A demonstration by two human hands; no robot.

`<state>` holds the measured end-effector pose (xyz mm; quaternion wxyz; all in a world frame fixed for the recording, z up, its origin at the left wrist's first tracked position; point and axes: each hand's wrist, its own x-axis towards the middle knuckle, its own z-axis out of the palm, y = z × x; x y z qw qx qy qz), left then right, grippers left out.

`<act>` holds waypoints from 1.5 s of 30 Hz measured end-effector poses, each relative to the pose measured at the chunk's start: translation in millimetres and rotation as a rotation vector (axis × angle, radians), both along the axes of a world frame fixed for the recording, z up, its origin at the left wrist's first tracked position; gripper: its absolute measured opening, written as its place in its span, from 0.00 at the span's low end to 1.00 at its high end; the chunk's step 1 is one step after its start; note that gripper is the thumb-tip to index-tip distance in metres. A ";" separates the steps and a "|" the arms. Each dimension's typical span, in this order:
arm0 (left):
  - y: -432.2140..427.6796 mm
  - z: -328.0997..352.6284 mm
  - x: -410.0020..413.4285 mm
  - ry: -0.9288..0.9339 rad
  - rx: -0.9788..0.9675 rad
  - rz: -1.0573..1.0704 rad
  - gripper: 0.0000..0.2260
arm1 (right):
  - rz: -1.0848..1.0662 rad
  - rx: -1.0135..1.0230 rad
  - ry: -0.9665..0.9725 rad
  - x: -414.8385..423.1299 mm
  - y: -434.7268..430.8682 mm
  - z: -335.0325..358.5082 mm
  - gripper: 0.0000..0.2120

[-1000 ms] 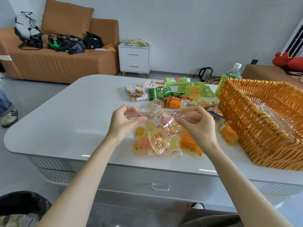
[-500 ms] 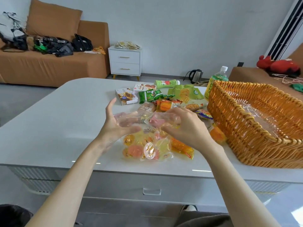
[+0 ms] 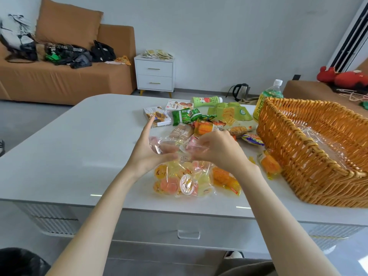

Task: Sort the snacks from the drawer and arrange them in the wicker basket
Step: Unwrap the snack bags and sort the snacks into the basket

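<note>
The fingertips of the right hand (image 3: 221, 152) are curled down and pinch the loose top of a clear plastic bag of jelly cups (image 3: 179, 182). The left hand (image 3: 146, 156) cups the same top from the other side, with the thumb laid across the front and the forefinger sticking up straight. Between them the plastic is bunched. The full bottom of the bag rests on the tabletop (image 3: 89, 146) close to its front edge, about midway along.

This looks like the step of gathering or closing the bag's neck before it goes anywhere. The wicker basket (image 3: 298, 166) sits at the right end of the tabletop, near the bag but not touching it, and only a clear sheet shows inside. Other snack packets (image 3: 199, 120) lie behind the hands, towards the back edge.

The next move probably calls for a firm hold on the neck, so the cups don't spill, then a lift over the basket's near wall
</note>
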<state>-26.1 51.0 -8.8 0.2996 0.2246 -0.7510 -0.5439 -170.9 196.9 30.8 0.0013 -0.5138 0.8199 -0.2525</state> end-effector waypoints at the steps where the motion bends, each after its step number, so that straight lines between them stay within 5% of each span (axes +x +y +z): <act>1: -1.4 1.5 2.3 -0.007 0.014 -0.015 0.50 | 0.013 -0.008 -0.043 -5.2 3.2 -0.7 0.14; 4: -5.3 2.6 7.8 -0.018 0.084 -0.125 0.44 | 0.049 -0.030 -0.163 -21.8 12.8 -5.1 0.05; 13: -20.9 0.7 21.6 -0.098 0.317 -0.462 0.23 | 0.225 -0.006 -0.595 -43.4 41.5 -4.4 0.18; 16: -17.3 -0.1 16.1 -0.020 0.387 -0.450 0.17 | 0.254 0.156 -0.433 -35.9 42.2 8.8 0.23; 21: -9.3 0.8 10.3 0.036 0.358 -0.290 0.16 | 0.017 0.215 0.241 -5.7 16.7 12.2 0.24; 23: -3.7 1.4 7.2 0.054 0.319 -0.205 0.14 | 0.043 0.183 0.360 1.2 3.3 6.1 0.19; 26: 1.6 5.5 4.3 0.102 0.265 -0.092 0.10 | 0.099 0.135 0.187 1.3 0.0 4.7 0.17; 32: 26.7 37.9 -9.7 0.259 0.209 0.079 0.10 | 0.102 -0.071 0.178 -2.8 27.4 28.2 0.14; 40: 83.3 109.3 -74.2 0.251 0.027 -0.094 0.12 | -0.153 -0.313 0.021 -36.5 120.5 109.5 0.14; 45: 139.1 128.4 -139.2 0.151 -0.021 -0.191 0.14 | -0.365 -0.386 0.109 -73.1 184.5 148.5 0.15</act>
